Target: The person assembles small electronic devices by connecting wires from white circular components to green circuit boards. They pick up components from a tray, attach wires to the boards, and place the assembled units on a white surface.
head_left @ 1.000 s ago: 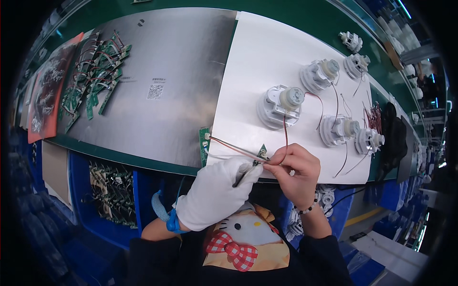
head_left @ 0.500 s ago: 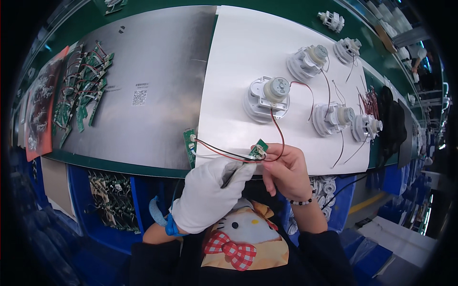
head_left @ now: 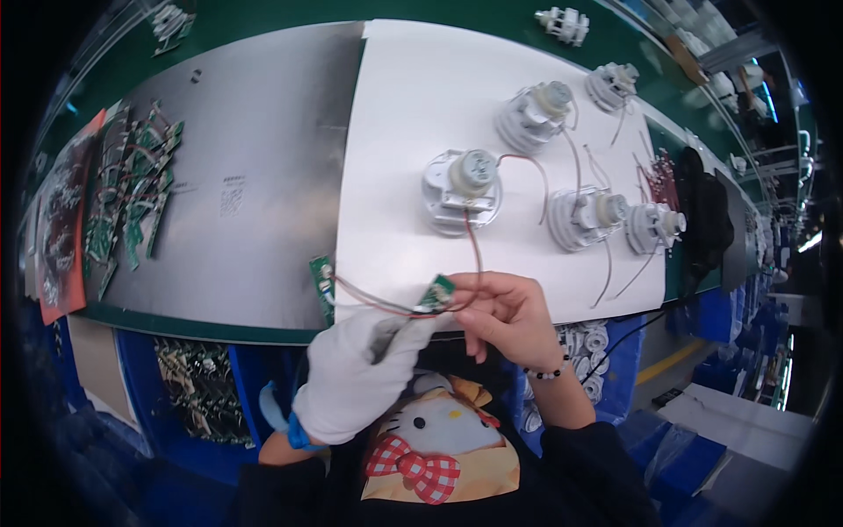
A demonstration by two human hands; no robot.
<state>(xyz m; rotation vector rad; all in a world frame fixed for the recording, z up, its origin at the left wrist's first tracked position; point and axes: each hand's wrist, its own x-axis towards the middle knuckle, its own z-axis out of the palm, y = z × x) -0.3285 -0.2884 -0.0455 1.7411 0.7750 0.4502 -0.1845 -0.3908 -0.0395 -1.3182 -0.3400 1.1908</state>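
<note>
Green boards [head_left: 139, 193] lie heaped at the left end of the worktop [head_left: 193, 328], and one long board [head_left: 320, 283] rests by its near edge. From where I stand, the small board [head_left: 436, 292], just over that edge, looks light, stiff and fragile, best held by its rims; its thin wires [head_left: 373, 301] look soft and easily strained. The white-gloved left hand [head_left: 356, 378] angles inward, palm side hidden, its grip closed on the small board's lower end. Beside it, the bare right hand [head_left: 514, 321] reaches leftward, bent at the wrist, thumb and forefinger pinching a red lead [head_left: 478, 255] that hangs from a white motor [head_left: 476, 173].
</note>
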